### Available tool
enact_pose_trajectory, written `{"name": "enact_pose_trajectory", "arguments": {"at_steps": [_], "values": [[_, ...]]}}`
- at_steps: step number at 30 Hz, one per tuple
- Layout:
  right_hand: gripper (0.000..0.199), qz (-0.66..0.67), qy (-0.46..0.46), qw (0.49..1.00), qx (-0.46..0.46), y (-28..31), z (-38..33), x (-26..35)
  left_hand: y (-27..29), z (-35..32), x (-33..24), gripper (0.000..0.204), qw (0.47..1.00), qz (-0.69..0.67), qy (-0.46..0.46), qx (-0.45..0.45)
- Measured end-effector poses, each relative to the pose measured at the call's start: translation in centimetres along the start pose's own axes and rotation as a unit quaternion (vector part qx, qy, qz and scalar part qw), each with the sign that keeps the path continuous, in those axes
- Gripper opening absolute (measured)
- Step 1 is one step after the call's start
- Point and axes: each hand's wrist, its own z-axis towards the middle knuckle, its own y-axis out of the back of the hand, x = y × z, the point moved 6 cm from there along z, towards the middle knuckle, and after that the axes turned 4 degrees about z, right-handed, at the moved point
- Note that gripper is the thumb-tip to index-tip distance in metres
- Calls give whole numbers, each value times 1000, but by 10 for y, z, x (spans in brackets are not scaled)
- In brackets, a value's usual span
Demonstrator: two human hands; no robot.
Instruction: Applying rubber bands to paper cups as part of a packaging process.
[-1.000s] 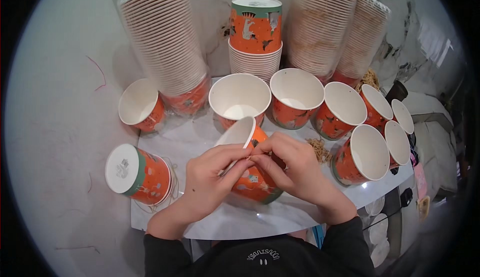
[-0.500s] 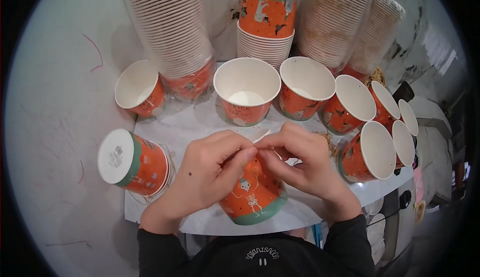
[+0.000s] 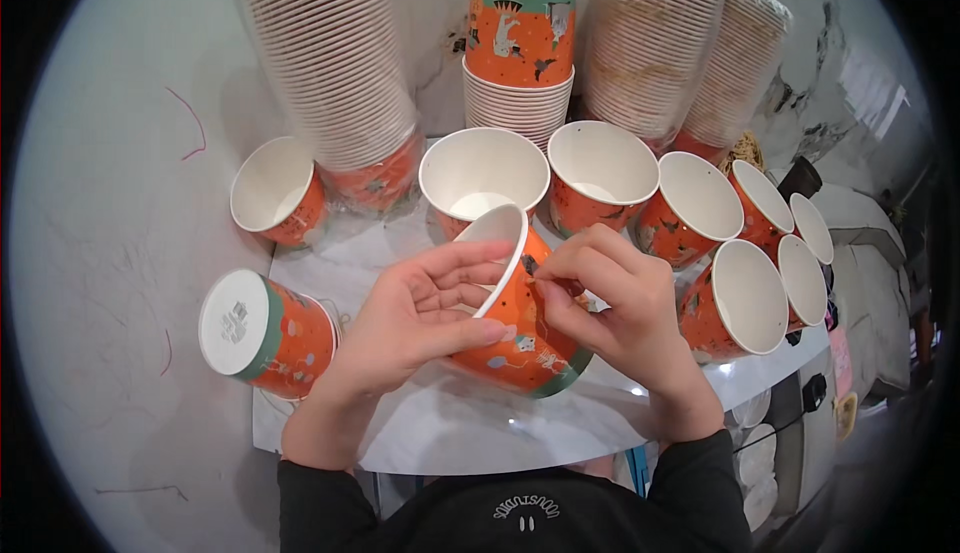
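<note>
An orange paper cup with a green band and printed figures is tilted in front of me, its white mouth turned up and to the left. My left hand grips its rim, thumb on the outer wall and fingers reaching inside. Against the cup's right side, just below the rim, my right hand is closed in a pinch. Whatever lies between those fingertips is too small to make out.
Several upright orange cups curve along the back and right. An upside-down cup sits at the left. Tall wrapped cup stacks and a shorter stack rise behind. The white marble-patterned table ends close to my body.
The cup has tipped, so its mouth now shows. My left hand has gone from pinching beside my right fingers to holding the rim; my right hand has shifted slightly right.
</note>
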Motion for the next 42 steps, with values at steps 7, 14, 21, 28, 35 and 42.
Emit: {"name": "enact_pose_trajectory", "arguments": {"at_steps": [7,14,21,28,35,42], "values": [[19,-10,5,1000,3,2,2,-4,-2,4,1,65,999,-17,33,17],[19,-23,11,999,18,-3,2,-3,-2,5,4,64,999,-28,33,23],[16,-44,22,999,24,-7,-1,-4,6,13,18,39,989,-127,71,10],[15,-9,-5,998,59,-18,-4,-7,17,19,29,22,997,50,38,-38],[24,191,-180,954,146,-25,-2,-34,14,10,18,13,983,175,-13,-57],[21,389,-301,858,146,-36,-7,-19,0,-13,-19,13,921,356,-108,-115]]}}
